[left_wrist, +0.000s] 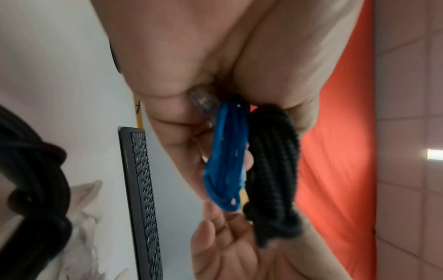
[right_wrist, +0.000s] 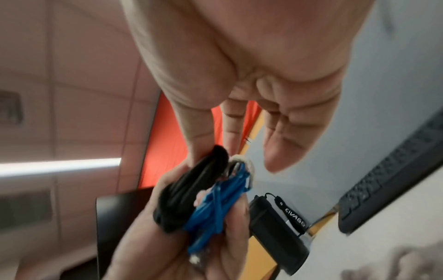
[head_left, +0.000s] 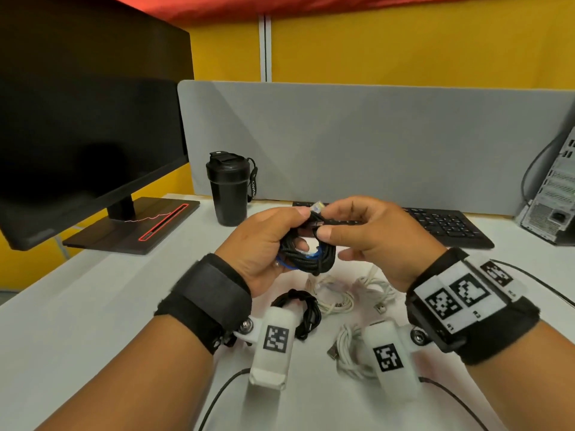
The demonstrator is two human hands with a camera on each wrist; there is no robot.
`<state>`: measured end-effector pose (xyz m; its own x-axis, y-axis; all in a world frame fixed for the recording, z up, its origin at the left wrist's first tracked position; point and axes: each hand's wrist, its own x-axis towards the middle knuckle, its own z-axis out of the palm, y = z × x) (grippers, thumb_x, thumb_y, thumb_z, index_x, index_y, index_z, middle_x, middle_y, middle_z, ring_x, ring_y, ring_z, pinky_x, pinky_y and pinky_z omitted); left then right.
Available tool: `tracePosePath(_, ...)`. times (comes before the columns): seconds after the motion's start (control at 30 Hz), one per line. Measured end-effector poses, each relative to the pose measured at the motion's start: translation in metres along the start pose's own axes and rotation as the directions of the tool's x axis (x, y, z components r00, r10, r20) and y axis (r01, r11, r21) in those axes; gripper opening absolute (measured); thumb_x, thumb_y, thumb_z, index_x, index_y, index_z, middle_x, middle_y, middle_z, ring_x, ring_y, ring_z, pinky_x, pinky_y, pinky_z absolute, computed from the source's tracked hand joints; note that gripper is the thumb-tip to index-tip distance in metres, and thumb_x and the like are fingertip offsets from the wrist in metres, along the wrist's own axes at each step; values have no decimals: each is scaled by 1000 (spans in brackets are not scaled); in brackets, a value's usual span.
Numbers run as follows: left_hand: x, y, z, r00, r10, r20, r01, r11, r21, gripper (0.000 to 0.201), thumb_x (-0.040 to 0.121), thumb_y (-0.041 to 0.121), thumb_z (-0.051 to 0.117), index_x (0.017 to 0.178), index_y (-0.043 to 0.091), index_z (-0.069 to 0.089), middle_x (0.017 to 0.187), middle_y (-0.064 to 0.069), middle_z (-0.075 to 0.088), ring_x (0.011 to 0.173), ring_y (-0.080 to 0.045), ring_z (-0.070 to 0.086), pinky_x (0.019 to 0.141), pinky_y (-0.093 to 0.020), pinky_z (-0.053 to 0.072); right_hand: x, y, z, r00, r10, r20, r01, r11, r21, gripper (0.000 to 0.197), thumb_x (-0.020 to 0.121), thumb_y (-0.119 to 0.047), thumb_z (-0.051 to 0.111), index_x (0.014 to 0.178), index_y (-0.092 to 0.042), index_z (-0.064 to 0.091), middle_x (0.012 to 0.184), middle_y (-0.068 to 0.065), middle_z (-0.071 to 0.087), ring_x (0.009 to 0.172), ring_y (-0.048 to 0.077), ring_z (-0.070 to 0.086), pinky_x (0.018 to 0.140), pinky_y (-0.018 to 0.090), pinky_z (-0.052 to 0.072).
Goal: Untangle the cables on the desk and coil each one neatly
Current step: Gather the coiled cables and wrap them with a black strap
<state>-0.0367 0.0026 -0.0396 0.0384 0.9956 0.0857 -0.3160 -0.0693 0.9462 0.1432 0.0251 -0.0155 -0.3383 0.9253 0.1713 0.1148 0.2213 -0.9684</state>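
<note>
White desk, grey partition behind. Left hand is gripping black braided coil plus blue cable; right hand is pinching black end. Light, floppy, likely snag-prone; best taken near plug.

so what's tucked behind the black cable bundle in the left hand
A blue cable coil sits against the black cable bundle, both gripped by the left hand. A clear plug peeks out by the palm. How the two cables intertwine is hidden by the fingers.

I am holding both hands raised together above the desk's middle, forearms angling inward. My left hand is curling its fingers around a coiled bundle, while my right hand is pinching its top between thumb and forefinger.
</note>
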Motion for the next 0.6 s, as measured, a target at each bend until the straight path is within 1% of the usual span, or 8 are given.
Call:
tracePosePath(0.07, 0, 1, 1, 1000, -4, 23, 5, 999, -37, 34, 94, 26, 61, 116, 1, 67, 86, -11, 64, 60, -14, 59, 57, -28, 54, -1, 1, -3, 991, 70, 113, -88, 983, 159, 54, 68, -18, 87, 116, -23, 62, 111, 8, 68, 91, 23, 71, 71, 39, 57)
tracePosePath(0.1, 0, 1, 2, 999, -10, 43, 11, 999, -41, 39, 91, 29, 63, 118, 0, 66, 91, -14, 64, 68, -20, 61, 63, -32, 57, -2, 0, -4, 981, 84, 178, -121, 970, 210, 57, 70, -18, 85, 120, -22, 58, 108, 8, 70, 87, 24, 72, 69, 38, 58)
tracePosePath(0.17, 1, -1, 5, 998, -16, 54, 17, 1000, -9, 46, 86, 35, 64, 119, 3, 66, 98, -14, 69, 84, -26, 65, 74, -40, 59, -4, -3, -3, 971, 53, 232, -108, 966, 233, 42, 79, -13, 76, 117, -18, 60, 99, 9, 72, 78, 23, 71, 62, 33, 57)
tracePosePath(0.27, 2, -4, 4, 1000, 9, 6, -9, 998, 68, 27, 89, 40, 64, 102, 18, 74, 89, -4, 75, 84, -20, 73, 75, -41, 60, -3, -3, 2, 989, 38, 145, -79, 955, 286, 25, 87, -5, 67, 111, -10, 64, 96, 12, 71, 70, 21, 70, 57, 30, 56)
tracePosePath(0.33, 1, -5, 0, 1000, -6, -19, 8, 994, 108, 25, 82, 46, 67, 94, 26, 76, 95, -7, 74, 92, -24, 73, 74, -40, 60, -1, 0, 6, 995, 42, 89, -69, 942, 328, 25, 88, -2, 64, 113, -6, 62, 96, 13, 70, 70, 20, 69, 56, 31, 56)
tracePosePath(0.47, -1, -9, 5, 1000, 22, 17, -23, 998, 58, 35, 85, 40, 66, 113, 18, 68, 114, -16, 72, 101, -30, 72, 75, -39, 58, 2, 2, 13, 1000, 14, 20, -20, 947, 321, 26, 89, -3, 65, 112, -12, 60, 92, 11, 70, 74, 17, 70, 56, 30, 55)
tracePosePath(0.53, 0, -11, 7, 999, 43, 3, -43, 999, 31, 25, 91, 35, 63, 108, 18, 69, 110, -14, 74, 97, -29, 74, 73, -39, 59, 3, 3, 13, 1000, 8, 28, -16, 959, 284, 29, 88, -4, 67, 114, -13, 59, 91, 11, 71, 78, 18, 71, 59, 34, 57)
tracePosePath(0.6, 1, -11, 6, 999, 39, -9, -38, 999, 6, 18, 96, 32, 60, 96, 21, 74, 102, -11, 76, 90, -26, 75, 68, -36, 59, 4, 3, 10, 998, 30, 57, -42, 973, 227, 31, 85, -9, 71, 114, -15, 61, 96, 12, 71, 86, 21, 71, 70, 41, 60)
